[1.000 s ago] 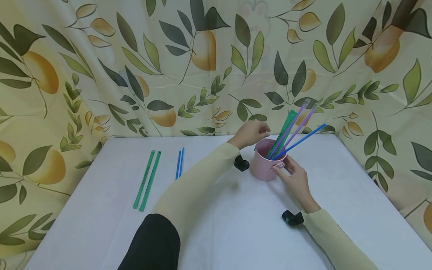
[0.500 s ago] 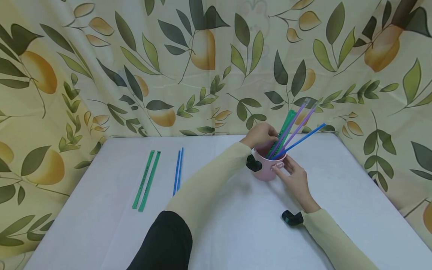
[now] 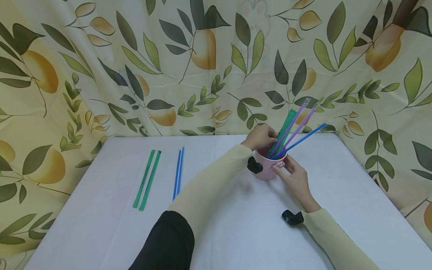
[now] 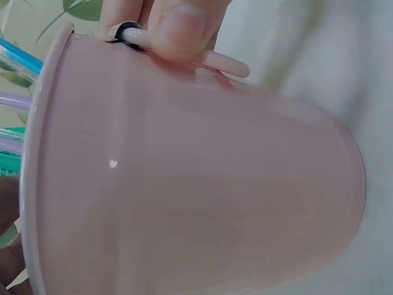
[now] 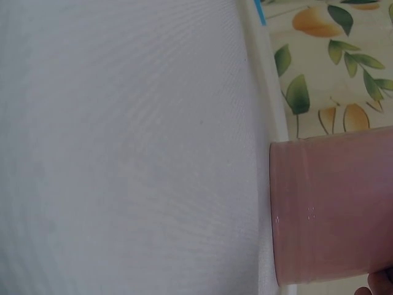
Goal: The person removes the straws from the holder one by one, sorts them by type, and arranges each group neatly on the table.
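Observation:
A small pink bucket (image 3: 269, 173) stands upright on the table, holding green flat strips with dark print (image 3: 287, 120), purple straws (image 3: 302, 125) with clear ends, and a blue straw (image 3: 309, 135). My right hand (image 3: 297, 183) grips the bucket's right side; in the left wrist view its thumb (image 4: 178, 37) presses on the small side handle. Over the far left rim, my left hand (image 3: 260, 137) reaches to the green strips with bent fingers. Whether those fingers pinch a strip is hidden. The right wrist view shows the bucket's lower wall (image 5: 331, 212).
Two green strips (image 3: 145, 180) lie side by side on the left of the white table (image 3: 236, 232). Beside them are two blue straws (image 3: 179, 168), partly covered by my left sleeve. A patterned curtain (image 3: 202, 93) hangs behind the table's back edge.
My left hand has moved right, from beside the bucket to the green strips at its rim, and stays there over the last half second. Right hand and bucket hold still.

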